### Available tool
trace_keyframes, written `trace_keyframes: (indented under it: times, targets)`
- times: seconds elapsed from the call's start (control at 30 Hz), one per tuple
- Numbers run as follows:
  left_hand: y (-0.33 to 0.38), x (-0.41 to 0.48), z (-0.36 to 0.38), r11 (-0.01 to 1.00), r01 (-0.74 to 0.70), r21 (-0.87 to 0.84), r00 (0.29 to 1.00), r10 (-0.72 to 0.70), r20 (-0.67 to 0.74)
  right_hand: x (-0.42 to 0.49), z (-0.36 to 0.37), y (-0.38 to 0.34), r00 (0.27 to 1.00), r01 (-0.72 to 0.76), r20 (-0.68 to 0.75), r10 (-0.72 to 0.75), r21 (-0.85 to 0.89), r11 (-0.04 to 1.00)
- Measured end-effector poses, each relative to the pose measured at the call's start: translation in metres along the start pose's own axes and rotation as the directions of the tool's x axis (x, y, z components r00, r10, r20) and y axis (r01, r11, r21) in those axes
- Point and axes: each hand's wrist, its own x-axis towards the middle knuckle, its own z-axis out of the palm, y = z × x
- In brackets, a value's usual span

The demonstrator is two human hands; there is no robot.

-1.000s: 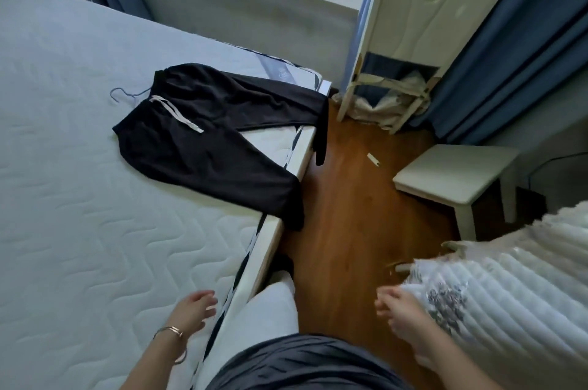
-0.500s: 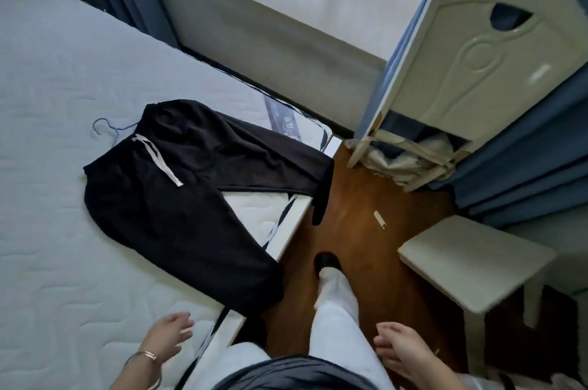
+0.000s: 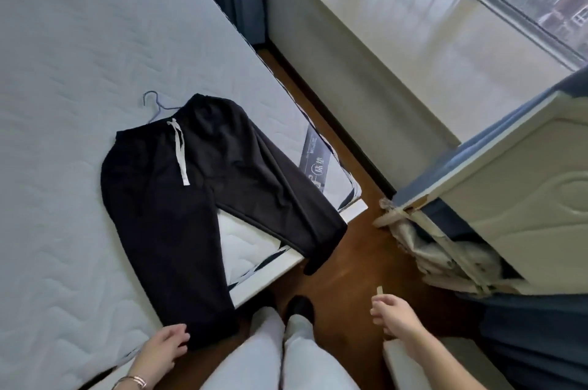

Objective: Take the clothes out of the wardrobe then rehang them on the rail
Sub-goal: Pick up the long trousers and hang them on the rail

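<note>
One pair of black trousers lies flat on the bed's mattress, waistband away from the person. One cuff overhangs the bed corner above the wooden floor. The near cuff lies just beside the left hand, whose fingers are loosely curled and grip nothing; contact with the hem cannot be confirmed. The right hand hangs well apart over the floor, relaxed and empty. The fabric is soft and matte, with a white flat drawstring. A blue wire hanger protrudes at the waistband. The mattress is quilted in wavy lines.
</note>
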Motion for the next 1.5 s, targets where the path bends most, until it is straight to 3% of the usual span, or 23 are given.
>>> trace_keyframes:
  times: [0.3, 0.47, 0.67, 0.8, 0.93, 1.1, 1.2, 1.27, 1.33, 1.43, 1.5]
  targets:
    - [0.058, 0.027, -0.039, 0.984, -0.133, -0.119, 0.979, 0.112, -0.17, 0.01, 0.063, -0.122, 0.955, 0.223, 0.254, -0.151, -0.289, 0.931]
    - [0.101, 0.056, -0.039, 0.985, -0.15, -0.085, 0.974, 0.133, -0.184, 0.039, 0.08, -0.189, 0.942, 0.267, 0.293, -0.161, -0.372, 0.889]
    - [0.152, 0.127, -0.019, 0.98, -0.188, 0.058, 0.954, 0.196, -0.228, 0.103, 0.13, -0.294, 0.87, 0.487, 0.388, -0.305, -0.576, 0.656]
    - [0.179, 0.187, -0.009, 0.943, -0.194, 0.27, 0.937, 0.259, -0.233, 0.143, 0.182, -0.373, 0.798, 0.603, 0.429, -0.424, -0.58, 0.548]
    - [0.197, 0.243, -0.013, 0.825, -0.1, 0.556, 0.894, 0.321, -0.314, 0.179, 0.24, -0.447, 0.678, 0.723, 0.452, -0.58, -0.55, 0.417]
    - [0.204, 0.309, -0.013, 0.733, -0.058, 0.678, 0.859, 0.382, -0.34, 0.211, 0.317, -0.519, 0.461, 0.822, 0.528, -0.713, -0.557, 0.119]
    - [0.188, 0.336, -0.003, 0.654, -0.028, 0.756, 0.751, 0.513, -0.416, 0.219, 0.358, -0.554, 0.34, 0.84, 0.553, -0.76, -0.543, -0.02]
    - [0.181, 0.34, 0.0, 0.664, -0.008, 0.747, 0.757, 0.493, -0.43, 0.226, 0.383, -0.573, 0.286, 0.826, 0.565, -0.774, -0.554, -0.1]
    - [0.177, 0.343, 0.003, 0.656, -0.008, 0.755, 0.744, 0.508, -0.433, 0.232, 0.405, -0.587, 0.298, 0.795, 0.579, -0.759, -0.59, -0.138]
    - [0.175, 0.348, 0.005, 0.648, -0.008, 0.762, 0.709, 0.541, -0.452, 0.241, 0.429, -0.602, 0.398, 0.741, 0.575, -0.715, -0.661, -0.119]
    - [0.173, 0.35, 0.004, 0.655, -0.013, 0.755, 0.708, 0.54, -0.456, 0.243, 0.438, -0.604, 0.424, 0.734, 0.56, -0.712, -0.673, -0.093]
